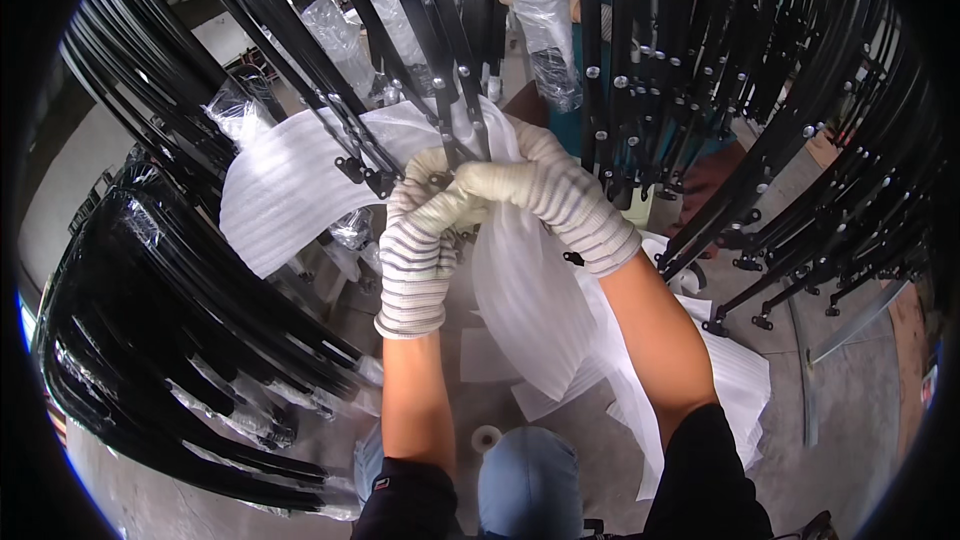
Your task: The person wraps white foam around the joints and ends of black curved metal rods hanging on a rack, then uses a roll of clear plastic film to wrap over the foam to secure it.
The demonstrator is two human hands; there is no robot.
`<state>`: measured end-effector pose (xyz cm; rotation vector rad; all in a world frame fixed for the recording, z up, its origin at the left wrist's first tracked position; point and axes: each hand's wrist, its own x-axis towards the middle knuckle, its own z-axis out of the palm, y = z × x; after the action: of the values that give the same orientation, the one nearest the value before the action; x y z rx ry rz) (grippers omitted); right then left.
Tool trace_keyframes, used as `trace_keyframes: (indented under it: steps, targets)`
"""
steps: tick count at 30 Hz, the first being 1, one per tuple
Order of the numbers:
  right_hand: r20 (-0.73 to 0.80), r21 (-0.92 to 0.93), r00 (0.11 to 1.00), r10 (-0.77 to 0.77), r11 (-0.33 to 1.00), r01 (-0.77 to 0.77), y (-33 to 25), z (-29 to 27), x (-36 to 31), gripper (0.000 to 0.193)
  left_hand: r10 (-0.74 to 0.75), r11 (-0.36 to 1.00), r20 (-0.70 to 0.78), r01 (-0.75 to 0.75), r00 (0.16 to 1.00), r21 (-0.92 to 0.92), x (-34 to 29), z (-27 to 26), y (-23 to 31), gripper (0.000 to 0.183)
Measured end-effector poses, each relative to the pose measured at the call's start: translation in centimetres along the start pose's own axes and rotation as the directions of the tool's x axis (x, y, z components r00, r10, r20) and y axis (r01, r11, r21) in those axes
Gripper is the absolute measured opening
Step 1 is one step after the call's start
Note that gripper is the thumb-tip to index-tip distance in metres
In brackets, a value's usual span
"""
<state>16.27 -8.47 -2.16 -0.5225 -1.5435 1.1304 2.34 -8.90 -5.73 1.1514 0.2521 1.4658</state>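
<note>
A thin white foam sheet (290, 185) wraps about the lower ends of a few hanging black metal bars (425, 25). One end of it spreads out to the left, and the other hangs down below my hands (530, 310). Both hands wear white knitted gloves with grey-striped cuffs. My left hand (422, 210) is closed on the foam at the bar ends. Against it, my right hand (515, 180) pinches the gathered foam from the right side. The fingers partly cover each other, and the bar tips between them are mostly hidden.
Many black bars (690, 70) with brackets hang at the right. At the left lies a bundle of black tubes (170, 320) in clear film. More white sheets (720, 380) lie low on the right, and a small roll (486, 438) is near my knee. Another person is partly visible behind the bars.
</note>
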Motion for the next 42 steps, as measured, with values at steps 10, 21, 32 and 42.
trace_keyframes:
  steps: [10, 21, 32, 42]
  targets:
    - [-0.219, -0.343, 0.961, 0.167, 0.909, -0.236, -1.3, 1.9, 1.4, 0.032, 0.018, 1.000, -0.029, -0.019, 0.999, -0.014, -1.0, -0.5, 1.6, 0.026]
    - [-0.261, -0.324, 0.947, 0.188, 0.907, -0.269, 0.0, 2.8, 1.9, 0.029, -0.048, 0.998, -0.142, 0.040, 0.989, -0.054, -1.6, -2.4, 1.7, 0.023]
    - [0.004, 0.203, 0.998, 0.059, 0.977, -0.059, -1.0, 1.9, -2.3, 0.059, -0.020, 0.998, -0.071, 0.016, 0.997, -0.060, -2.7, 0.3, 2.5, 0.021]
    - [-0.073, 0.180, 0.995, -0.067, 0.981, 0.080, 1.5, 2.1, -2.2, 0.060, 0.557, 0.526, 0.071, -0.418, 0.827, 0.741, -4.0, 2.8, 0.9, 0.025]
